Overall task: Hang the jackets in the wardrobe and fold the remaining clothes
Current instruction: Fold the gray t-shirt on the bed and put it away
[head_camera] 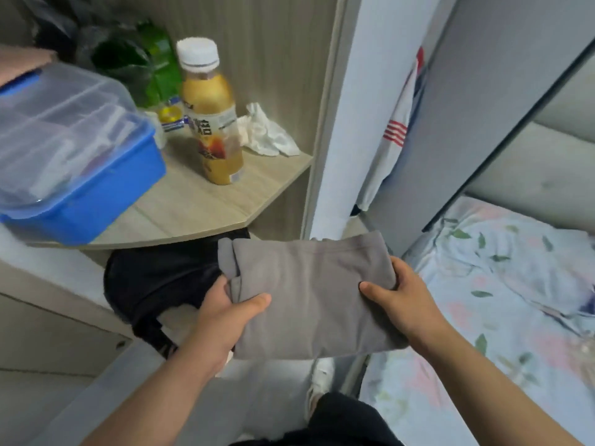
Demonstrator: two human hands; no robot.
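Note:
A folded grey garment [309, 294] is held in the air in front of me, between both hands. My left hand [225, 313] grips its left edge, thumb on top and fingers underneath. My right hand [402, 300] grips its right edge the same way. Beyond it stands the wardrobe, whose pale door [351, 107] is ajar, and a white garment with red stripes [394, 133] hangs inside. A black garment or bag [154, 284] lies on the shelf below the wooden one, just left of my left hand.
A wooden corner shelf [206, 204] carries a blue box with a clear lid [67, 156], a juice bottle [212, 114], crumpled tissue [267, 133] and a green bag [151, 59]. A bed with floral sheets [499, 300] lies to the right. White shoe [322, 378] below.

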